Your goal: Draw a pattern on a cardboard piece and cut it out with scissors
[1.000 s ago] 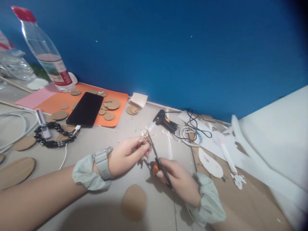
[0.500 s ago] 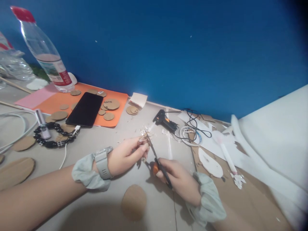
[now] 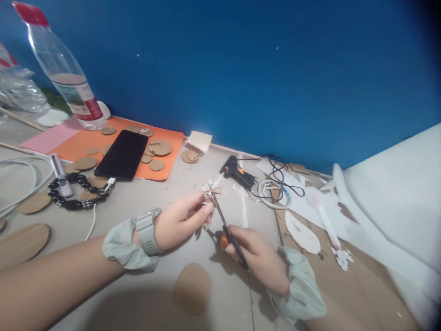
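I see the left hand (image 3: 177,224), grip pinched on a pale scrap (image 3: 207,198), possibly paper. The right hand (image 3: 258,257) has its grip clamped on the scissors (image 3: 221,217), blades at the scrap.

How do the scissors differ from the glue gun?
The scissors are gripped in the right hand, blades at the small piece the left hand pinches; the glue gun lies untouched on the table. The scissors are slim; the glue gun is bulkier. Both look black with orange.
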Tool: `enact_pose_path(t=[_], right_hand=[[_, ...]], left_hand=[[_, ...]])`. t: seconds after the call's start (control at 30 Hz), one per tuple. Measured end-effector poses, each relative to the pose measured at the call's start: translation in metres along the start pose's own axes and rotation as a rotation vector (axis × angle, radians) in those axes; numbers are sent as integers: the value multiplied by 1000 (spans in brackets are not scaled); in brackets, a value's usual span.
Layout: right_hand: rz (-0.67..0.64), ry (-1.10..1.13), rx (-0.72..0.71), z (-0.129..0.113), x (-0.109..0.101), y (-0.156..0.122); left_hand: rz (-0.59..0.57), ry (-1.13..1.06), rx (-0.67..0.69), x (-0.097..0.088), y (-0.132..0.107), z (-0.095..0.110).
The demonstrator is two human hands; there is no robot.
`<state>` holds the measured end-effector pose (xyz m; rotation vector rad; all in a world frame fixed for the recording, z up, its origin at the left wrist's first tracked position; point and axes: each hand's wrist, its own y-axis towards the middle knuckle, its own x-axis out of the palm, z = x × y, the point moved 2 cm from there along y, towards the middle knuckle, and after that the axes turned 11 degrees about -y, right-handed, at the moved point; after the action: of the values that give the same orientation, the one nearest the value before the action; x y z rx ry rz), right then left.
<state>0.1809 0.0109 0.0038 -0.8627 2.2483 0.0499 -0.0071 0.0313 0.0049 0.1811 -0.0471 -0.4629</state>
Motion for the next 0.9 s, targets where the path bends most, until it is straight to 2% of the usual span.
enact_pose_path(t=[0.37, 0.9], right_hand=[[3, -6, -8, 1, -1, 0], [6, 12, -13, 1, 1, 0]], left_hand=[[55, -114, -39, -3, -2, -1], [29, -125, -23, -2, 0, 1]])
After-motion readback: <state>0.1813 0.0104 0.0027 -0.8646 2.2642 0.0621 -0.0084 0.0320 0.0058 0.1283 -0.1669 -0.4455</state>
